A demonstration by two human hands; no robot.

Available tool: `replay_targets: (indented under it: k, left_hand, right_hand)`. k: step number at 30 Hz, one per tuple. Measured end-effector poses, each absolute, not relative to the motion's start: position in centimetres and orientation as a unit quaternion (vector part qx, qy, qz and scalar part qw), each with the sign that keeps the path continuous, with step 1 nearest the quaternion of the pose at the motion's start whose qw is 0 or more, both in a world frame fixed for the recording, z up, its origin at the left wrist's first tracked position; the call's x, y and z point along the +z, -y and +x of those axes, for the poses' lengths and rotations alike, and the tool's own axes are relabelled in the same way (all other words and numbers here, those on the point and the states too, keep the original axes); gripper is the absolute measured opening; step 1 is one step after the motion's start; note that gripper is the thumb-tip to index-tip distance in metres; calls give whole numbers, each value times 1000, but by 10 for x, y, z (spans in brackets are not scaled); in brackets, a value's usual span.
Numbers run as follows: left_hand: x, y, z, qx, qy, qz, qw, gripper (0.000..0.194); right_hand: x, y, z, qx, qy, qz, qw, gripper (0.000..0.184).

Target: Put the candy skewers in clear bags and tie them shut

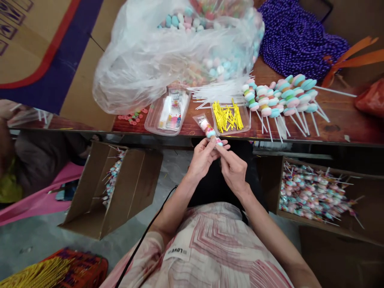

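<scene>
My left hand [203, 158] is closed around a marshmallow candy stick [209, 130] in a clear printed wrapper, just off the table's front edge. The stick tilts up to the left. My right hand [234, 168] pinches at its lower end, where the fingers hide what is between them. Beyond my hands, yellow twist ties [227, 117] lie in a clear tray. Left of these, printed wrappers [174, 111] fill another shallow plastic tray [151, 120]. White sticks [207, 94] lie behind, and unwrapped candy skewers [285, 98] are piled to the right.
A large plastic bag of candies [135, 60] covers the back of the table [354, 128]. Purple cord [303, 40] is heaped behind right. Cardboard boxes with wrapped candy sticks [309, 192] stand below on both sides. Another person's hand [7, 110] shows at far left.
</scene>
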State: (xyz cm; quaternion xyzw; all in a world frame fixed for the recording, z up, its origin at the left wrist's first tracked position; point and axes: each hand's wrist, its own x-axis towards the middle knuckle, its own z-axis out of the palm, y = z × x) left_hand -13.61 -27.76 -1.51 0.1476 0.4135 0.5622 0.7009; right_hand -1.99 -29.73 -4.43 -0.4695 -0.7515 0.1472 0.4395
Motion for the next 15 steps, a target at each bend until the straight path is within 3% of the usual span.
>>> replay_targets:
  k: [5, 10, 15]
  left_hand:
    - [-15, 278, -137, 571, -411, 192, 684, 38]
    - [-27, 288, -134, 588, -454, 285, 606, 43]
    - [-41, 292, -139, 583, -515, 429, 459, 18]
  right_hand:
    - [-36, 305, -18, 223, 679, -523, 465, 14]
    - [-35, 307, -20, 233, 666, -527, 474, 15]
    - [-38, 306, -21, 212, 664, -525, 488, 13]
